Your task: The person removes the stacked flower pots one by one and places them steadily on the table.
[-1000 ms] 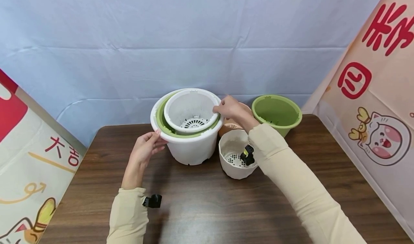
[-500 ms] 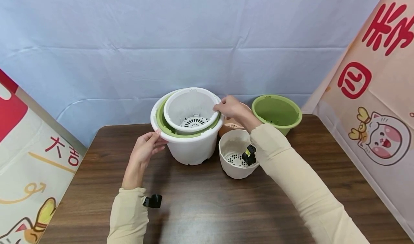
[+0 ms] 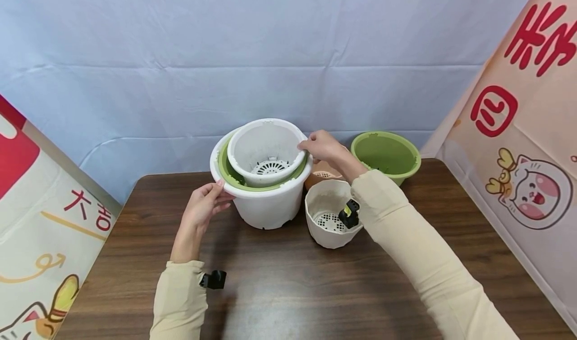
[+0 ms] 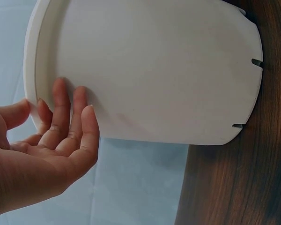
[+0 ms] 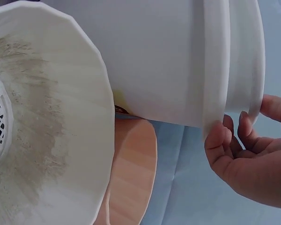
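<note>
On the wooden table a large white plastic flower pot [image 3: 269, 210] holds a green flower pot [image 3: 224, 165] and, inside that, a smaller white flower pot [image 3: 266, 142] with a slotted base. My left hand [image 3: 204, 205] pinches the large pot's rim from the left; the left wrist view shows thumb and index finger there, the other fingers loosely bent below it. With thumb and fingers, my right hand [image 3: 325, 147] grips the smaller white pot's right rim. In the right wrist view this rim [image 5: 253, 56] stands above the larger one, and a fingertip overlaps the larger rim.
An off-white faceted pot [image 3: 329, 237] with a latticed base stands under my right forearm. Behind it is an orange-tan pot [image 3: 321, 174], partly hidden. Another green pot [image 3: 389, 157] stands at the back right. A pale cloth [image 3: 234, 54] hangs behind the table.
The smaller white pot has risen slightly within the stack, its right side held by my right hand, which has edged up too. My left hand keeps its place on the large rim.
</note>
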Motion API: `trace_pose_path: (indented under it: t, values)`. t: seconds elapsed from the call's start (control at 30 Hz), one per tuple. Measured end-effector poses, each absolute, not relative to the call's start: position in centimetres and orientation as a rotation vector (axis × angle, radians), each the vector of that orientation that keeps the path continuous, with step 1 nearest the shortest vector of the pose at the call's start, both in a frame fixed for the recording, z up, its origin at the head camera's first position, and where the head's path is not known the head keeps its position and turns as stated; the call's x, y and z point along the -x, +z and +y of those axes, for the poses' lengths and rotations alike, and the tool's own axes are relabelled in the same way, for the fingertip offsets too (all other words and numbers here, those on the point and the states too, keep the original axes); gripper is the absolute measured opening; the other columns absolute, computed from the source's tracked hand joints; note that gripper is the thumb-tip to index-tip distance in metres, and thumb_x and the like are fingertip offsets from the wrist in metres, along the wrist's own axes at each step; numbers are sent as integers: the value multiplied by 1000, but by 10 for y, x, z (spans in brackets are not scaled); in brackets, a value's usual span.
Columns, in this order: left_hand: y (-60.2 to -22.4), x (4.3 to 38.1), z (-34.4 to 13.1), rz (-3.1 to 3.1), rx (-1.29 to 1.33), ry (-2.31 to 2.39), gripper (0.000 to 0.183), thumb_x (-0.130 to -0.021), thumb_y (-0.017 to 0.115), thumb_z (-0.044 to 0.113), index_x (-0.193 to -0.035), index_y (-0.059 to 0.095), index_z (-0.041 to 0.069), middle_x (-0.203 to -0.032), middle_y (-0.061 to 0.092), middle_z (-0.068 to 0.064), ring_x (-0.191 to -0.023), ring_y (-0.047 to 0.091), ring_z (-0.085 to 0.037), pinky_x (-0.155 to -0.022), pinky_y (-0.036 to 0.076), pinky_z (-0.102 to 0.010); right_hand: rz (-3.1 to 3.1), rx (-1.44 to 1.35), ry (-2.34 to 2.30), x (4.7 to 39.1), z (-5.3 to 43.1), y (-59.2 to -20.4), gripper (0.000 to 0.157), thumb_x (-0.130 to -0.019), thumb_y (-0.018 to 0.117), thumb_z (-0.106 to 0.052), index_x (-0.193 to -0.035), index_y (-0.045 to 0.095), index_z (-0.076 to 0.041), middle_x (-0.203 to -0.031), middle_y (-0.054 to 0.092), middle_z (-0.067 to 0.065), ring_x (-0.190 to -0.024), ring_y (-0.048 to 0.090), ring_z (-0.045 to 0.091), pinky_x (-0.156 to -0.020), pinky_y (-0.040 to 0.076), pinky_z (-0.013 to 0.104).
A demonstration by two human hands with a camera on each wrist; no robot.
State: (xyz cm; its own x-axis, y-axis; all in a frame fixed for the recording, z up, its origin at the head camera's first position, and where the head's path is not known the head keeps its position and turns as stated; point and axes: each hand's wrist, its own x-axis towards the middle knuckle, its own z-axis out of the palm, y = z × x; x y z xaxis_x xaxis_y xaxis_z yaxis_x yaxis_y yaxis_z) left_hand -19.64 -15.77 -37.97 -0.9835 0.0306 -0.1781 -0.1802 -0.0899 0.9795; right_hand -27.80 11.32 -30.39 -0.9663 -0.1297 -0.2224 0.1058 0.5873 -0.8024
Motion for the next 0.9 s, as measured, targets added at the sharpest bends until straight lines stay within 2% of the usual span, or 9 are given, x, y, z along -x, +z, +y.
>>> trace_pose_path:
  t: [0.2,0.3,0.53,0.67,0.9]
  values:
    - [-380,197,-158,2022,165,2212,23,-97,46,25,-88,52,5,-75,62,4,-78,62,-7,-75,51,-25,2529,31,-1366,277,112,-300,20,-92,51,-14,-76,48,-2,-74,47,6,-61,48,13,-63,48,28]
    - [-381,197,-158,2022,161,2215,23,-97,45,25,-88,52,5,-75,62,4,-77,62,-7,-75,51,-25,2514,41,-1402,277,112,-297,19,-92,51,-12,-77,49,-1,-73,48,6,-61,49,13,-66,49,29]
    - [-380,198,-158,2031,165,2207,24,-97,45,26,-90,51,4,-75,62,4,-77,62,-7,-76,51,-27,2433,22,-1516,277,109,-292,16,-93,48,-8,-81,49,2,-81,52,10,-72,58,19,-75,52,31]
    - [-380,198,-158,2034,171,2202,24,-97,45,26,-91,51,3,-76,62,4,-77,62,-7,-76,51,-26,2370,7,-1576,278,109,-291,15,-94,47,-6,-83,47,3,-80,54,12,-70,58,18,-78,52,33]
    - [-380,198,-157,2042,187,2193,27,-96,45,28,-94,51,1,-77,62,3,-78,62,-7,-76,51,-26,2261,38,-1665,283,115,-295,17,-94,47,-6,-89,46,10,-84,56,19,-72,61,22,-75,53,32]
